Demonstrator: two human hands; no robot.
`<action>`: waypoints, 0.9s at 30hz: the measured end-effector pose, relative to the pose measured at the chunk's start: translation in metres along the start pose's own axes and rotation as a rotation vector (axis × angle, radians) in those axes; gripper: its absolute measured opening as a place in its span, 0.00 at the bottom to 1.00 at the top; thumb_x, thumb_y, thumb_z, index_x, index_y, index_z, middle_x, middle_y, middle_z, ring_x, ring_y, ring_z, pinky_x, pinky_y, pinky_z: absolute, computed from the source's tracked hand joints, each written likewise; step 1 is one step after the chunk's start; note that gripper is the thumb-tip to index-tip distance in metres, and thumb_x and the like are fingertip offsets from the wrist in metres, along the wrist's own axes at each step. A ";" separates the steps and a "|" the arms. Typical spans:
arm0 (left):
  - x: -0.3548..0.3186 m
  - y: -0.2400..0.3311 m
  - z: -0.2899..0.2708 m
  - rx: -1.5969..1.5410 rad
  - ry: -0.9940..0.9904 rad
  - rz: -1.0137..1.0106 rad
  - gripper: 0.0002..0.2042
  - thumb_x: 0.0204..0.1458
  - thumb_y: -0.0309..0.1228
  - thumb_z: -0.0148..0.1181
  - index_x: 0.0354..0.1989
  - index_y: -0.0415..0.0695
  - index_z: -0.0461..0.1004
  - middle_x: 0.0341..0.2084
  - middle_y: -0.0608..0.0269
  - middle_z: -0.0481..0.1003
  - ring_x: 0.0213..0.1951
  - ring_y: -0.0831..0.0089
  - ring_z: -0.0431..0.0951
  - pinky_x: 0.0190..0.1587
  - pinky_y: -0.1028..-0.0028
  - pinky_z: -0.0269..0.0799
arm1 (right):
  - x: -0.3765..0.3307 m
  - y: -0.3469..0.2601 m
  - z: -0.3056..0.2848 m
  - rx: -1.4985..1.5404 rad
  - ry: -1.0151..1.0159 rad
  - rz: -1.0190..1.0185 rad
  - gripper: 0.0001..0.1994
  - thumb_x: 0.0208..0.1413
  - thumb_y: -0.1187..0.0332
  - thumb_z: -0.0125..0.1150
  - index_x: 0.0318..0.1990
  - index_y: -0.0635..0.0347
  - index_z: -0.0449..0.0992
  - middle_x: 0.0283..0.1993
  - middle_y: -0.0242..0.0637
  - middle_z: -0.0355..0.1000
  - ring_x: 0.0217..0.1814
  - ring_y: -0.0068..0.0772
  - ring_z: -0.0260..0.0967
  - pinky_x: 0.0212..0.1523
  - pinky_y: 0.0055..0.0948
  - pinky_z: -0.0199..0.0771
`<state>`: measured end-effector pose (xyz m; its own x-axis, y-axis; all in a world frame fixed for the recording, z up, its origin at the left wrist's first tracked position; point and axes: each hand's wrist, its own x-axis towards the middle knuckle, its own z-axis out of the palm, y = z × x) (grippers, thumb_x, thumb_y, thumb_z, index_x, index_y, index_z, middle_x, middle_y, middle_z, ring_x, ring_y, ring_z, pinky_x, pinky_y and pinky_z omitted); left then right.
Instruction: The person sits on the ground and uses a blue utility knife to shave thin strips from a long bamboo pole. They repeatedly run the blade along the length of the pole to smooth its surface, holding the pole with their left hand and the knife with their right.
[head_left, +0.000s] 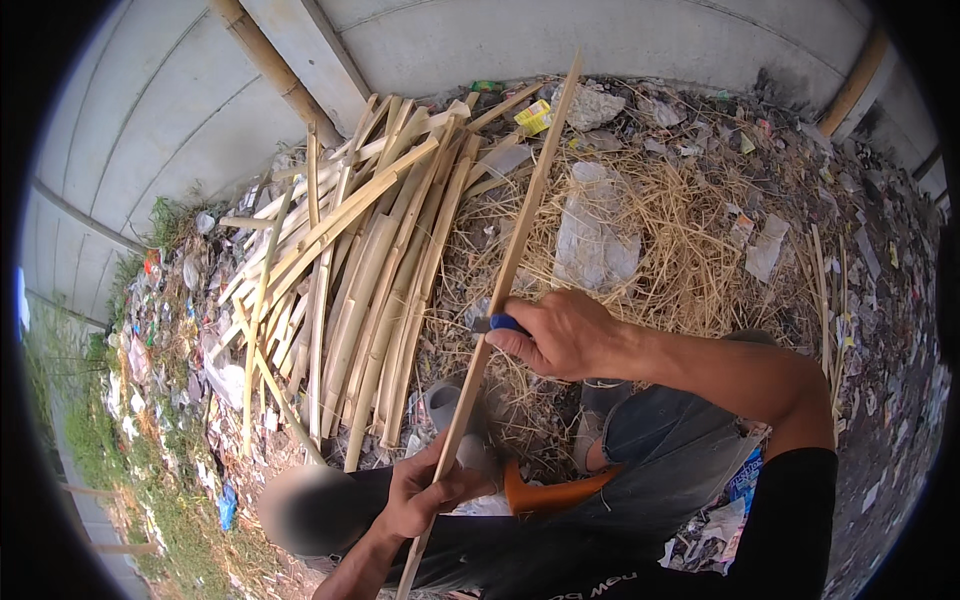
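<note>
A long, narrow bamboo strip (532, 200) slants from my lap up toward the wall. My left hand (425, 487) is closed around its lower part, thumb on top. In my right hand (568, 335) is a knife with a blue handle (510, 323); the fingers wrap round it and hide most of it. The short dark blade (481, 325) lies against the strip about midway along, above my left hand. Beyond my hands, to the left, lies a heap of split bamboo strips (375, 290), piled at several angles.
Thin bamboo shavings (690, 240) cover the ground ahead and to the right, with a white plastic sheet (595, 230) among them. Litter is strewn all around. A pale panel wall (600, 40) with bamboo poles (275, 65) stands behind. Something orange (560, 490) is between my legs.
</note>
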<state>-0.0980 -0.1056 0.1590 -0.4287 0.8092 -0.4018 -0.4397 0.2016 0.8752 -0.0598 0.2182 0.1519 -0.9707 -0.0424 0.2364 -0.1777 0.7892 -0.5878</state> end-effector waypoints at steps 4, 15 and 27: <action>-0.004 -0.003 -0.002 -0.028 -0.024 -0.038 0.36 0.53 0.18 0.57 0.75 0.38 0.57 0.21 0.69 0.63 0.18 0.82 0.60 0.20 0.79 0.56 | 0.033 0.051 -0.058 0.030 0.123 0.293 0.27 0.76 0.48 0.41 0.39 0.63 0.77 0.16 0.43 0.70 0.16 0.47 0.71 0.19 0.46 0.70; -0.003 -0.011 -0.004 0.183 0.007 0.093 0.37 0.51 0.18 0.55 0.75 0.33 0.56 0.21 0.69 0.67 0.20 0.81 0.65 0.22 0.79 0.61 | 0.020 0.032 -0.041 0.053 0.048 0.279 0.32 0.72 0.42 0.44 0.33 0.65 0.77 0.18 0.51 0.72 0.21 0.57 0.75 0.25 0.52 0.73; -0.006 0.008 0.019 0.295 0.093 0.135 0.39 0.50 0.21 0.60 0.74 0.28 0.55 0.24 0.67 0.73 0.27 0.80 0.71 0.33 0.77 0.68 | 0.028 0.139 -0.110 -0.118 0.446 0.550 0.39 0.74 0.38 0.37 0.21 0.67 0.71 0.13 0.43 0.61 0.17 0.46 0.66 0.26 0.48 0.65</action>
<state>-0.0841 -0.0980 0.1732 -0.5440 0.7882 -0.2877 -0.1327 0.2578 0.9570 -0.0940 0.3940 0.1617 -0.7517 0.6151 0.2379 0.3616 0.6861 -0.6313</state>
